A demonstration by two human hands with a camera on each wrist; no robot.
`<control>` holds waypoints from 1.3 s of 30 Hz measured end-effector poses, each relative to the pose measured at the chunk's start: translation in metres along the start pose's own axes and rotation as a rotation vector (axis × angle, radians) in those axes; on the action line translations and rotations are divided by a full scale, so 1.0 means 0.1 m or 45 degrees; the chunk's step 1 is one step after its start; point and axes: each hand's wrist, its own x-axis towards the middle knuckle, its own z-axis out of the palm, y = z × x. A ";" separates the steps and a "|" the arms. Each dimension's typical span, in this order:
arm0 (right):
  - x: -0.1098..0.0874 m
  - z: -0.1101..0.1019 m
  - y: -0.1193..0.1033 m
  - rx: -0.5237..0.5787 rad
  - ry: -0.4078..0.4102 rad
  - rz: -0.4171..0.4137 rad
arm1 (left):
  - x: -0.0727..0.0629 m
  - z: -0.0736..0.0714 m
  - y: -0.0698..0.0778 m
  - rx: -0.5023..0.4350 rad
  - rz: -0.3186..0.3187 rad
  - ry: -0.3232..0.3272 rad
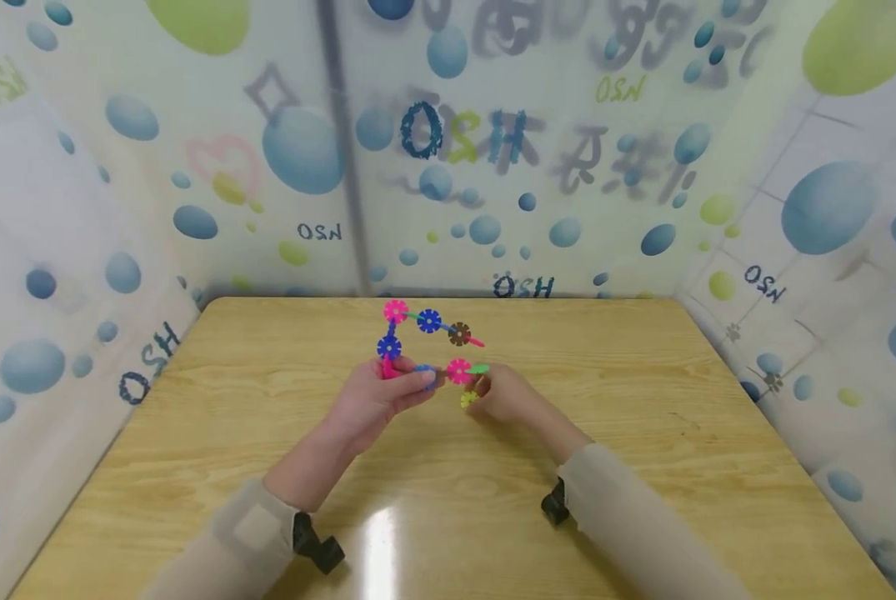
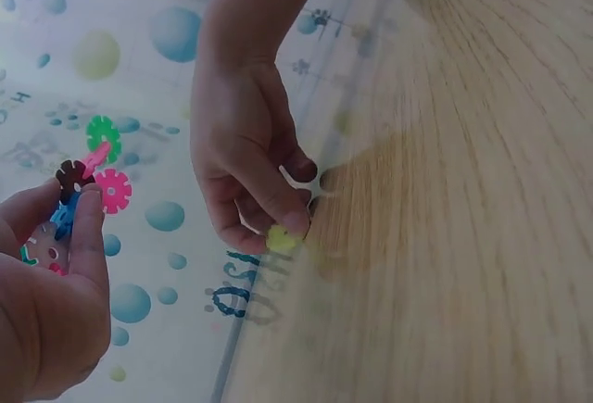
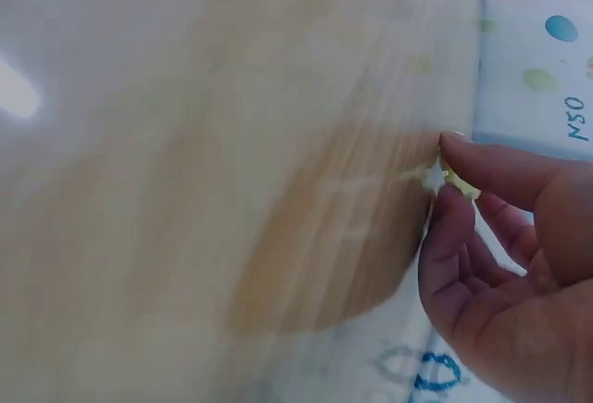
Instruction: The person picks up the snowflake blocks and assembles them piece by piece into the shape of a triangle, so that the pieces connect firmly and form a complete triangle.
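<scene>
My left hand (image 1: 368, 404) holds a linked chain of notched plastic flower discs between thumb and fingers. The chain curves round like an open loop: a pink disc (image 1: 396, 312) at its far corner, a blue disc (image 1: 428, 321) and a brown disc (image 1: 458, 334) along the back. On the near side a pink disc (image 1: 458, 371) and a green disc (image 1: 479, 368) stick out toward my right hand (image 1: 509, 395). That hand pinches a single yellow disc (image 3: 460, 186) between thumb and fingertips, just below the green one. Left fingers partly hide a light blue disc (image 1: 424, 375).
Both hands are over a wooden table (image 1: 230, 417) with a glossy top. Behind it and at both sides stand walls (image 1: 387, 233) covered with printed bubbles and letters. A small black camera sits at each wrist, the left one (image 1: 317, 543) lower.
</scene>
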 end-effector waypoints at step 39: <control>-0.63 -0.36 -0.24 1.535 0.478 -0.118 | -0.07 0.68 -0.48 0.149 -0.068 -0.235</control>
